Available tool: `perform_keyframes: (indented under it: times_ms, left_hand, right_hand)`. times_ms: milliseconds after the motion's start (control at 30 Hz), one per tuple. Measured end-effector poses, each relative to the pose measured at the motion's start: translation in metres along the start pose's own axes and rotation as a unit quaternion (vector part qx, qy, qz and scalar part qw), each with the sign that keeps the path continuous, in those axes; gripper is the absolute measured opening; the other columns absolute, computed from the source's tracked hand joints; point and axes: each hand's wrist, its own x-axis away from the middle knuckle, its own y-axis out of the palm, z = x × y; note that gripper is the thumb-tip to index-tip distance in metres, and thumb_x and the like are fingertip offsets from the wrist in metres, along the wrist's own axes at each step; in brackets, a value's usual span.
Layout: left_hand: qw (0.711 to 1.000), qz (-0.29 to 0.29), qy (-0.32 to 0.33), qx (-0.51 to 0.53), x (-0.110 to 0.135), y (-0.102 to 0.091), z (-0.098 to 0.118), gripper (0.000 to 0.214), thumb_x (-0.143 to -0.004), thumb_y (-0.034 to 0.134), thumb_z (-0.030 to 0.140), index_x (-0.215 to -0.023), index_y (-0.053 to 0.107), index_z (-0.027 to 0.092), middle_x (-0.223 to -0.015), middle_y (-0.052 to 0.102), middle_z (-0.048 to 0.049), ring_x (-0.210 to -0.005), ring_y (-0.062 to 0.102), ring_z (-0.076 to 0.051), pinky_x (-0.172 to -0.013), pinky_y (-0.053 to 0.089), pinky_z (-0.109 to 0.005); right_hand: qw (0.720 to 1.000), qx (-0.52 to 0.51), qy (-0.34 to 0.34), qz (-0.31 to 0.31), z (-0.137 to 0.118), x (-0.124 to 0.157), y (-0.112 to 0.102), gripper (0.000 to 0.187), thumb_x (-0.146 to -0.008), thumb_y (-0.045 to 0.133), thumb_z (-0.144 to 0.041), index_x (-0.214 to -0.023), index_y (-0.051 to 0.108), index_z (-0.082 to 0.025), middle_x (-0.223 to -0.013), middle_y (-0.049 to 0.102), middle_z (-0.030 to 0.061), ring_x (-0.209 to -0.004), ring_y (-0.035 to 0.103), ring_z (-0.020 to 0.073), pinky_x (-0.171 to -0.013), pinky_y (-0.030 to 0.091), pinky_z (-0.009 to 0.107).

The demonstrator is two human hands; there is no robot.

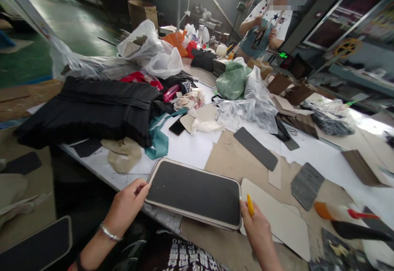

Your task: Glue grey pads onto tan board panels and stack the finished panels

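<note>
A person's left hand [131, 197] and right hand [256, 221] held opposite ends of a dark rectangular panel [193, 193] with a pale, rounded border, at the near edge of a cluttered desk [187, 151]. A silver bangle [110, 232] circled the left wrist; a yellow object [250, 205] stuck up from the right hand. Just right of the panel lay pale boards [283, 226]; farther off, a dark grey strip [255, 148]. At left sat a bulky black stack [101, 109], a teal cloth [159, 142] beside it and a phone [177, 127] nearby. On the far side, beyond a green plastic bag [233, 80], was another person [267, 25].
</note>
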Motion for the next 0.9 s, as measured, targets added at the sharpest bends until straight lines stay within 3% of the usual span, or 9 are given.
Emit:
perform_keyframes:
  times_ms: [433, 900]
  left_hand:
    - [1.000, 0.001, -0.028, -0.005, -0.004, 0.004, -0.014, 0.032, -0.062, 0.043, 0.053, -0.066, 0.056, 0.023, -0.057, 0.060, 0.0022, -0.054, 0.056, -0.016, -0.053, 0.041, -0.022]
    - [0.995, 0.016, -0.097, 0.008, -0.002, 0.005, -0.003, 0.034, -0.058, 0.043, 0.052, -0.066, 0.058, 0.023, -0.061, 0.064, -0.0005, -0.058, 0.059, -0.018, -0.054, 0.041, -0.024]
  right_hand:
    - [0.999, -0.008, 0.036, -0.001, 0.003, -0.018, 0.005, 0.038, -0.079, 0.030, -0.055, -0.071, 0.047, -0.023, -0.062, 0.058, 0.0031, -0.062, 0.057, 0.0197, -0.060, 0.039, 0.028]
    - [0.997, -0.061, 0.048, -0.017, 0.005, -0.016, 0.005, 0.035, -0.073, 0.037, -0.055, -0.069, 0.047, -0.022, -0.061, 0.058, 0.0005, -0.061, 0.055, 0.0181, -0.061, 0.039, 0.028]
